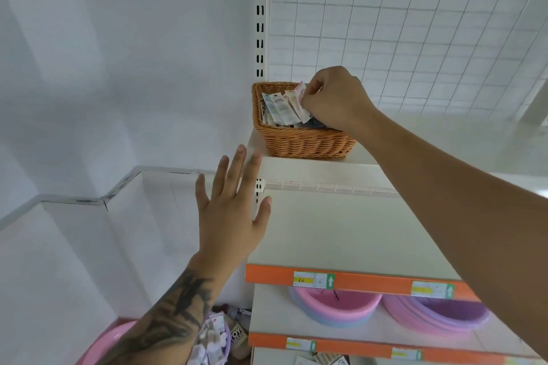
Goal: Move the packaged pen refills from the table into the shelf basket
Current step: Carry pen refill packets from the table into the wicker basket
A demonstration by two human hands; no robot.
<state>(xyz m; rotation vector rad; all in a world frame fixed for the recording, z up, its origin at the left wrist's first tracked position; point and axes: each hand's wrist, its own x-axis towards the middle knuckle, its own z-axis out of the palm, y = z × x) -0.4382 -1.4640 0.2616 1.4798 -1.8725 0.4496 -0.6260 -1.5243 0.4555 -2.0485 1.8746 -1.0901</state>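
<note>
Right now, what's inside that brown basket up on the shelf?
The wicker basket holds several packaged pen refills, leaning in a row. The right hand pinches one more packet over them. The hand and the basket's front wall hide the bottom and right side.

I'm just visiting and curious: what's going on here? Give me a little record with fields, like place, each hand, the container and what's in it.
place: white shop shelf with orange price strips
container: wicker basket on the upper shelf
contents: several refill packets, leaning upright
right hand: over the basket, grip pinching a packet
left hand: open, fingers spread, holding nothing
below: pink and purple basins
</note>
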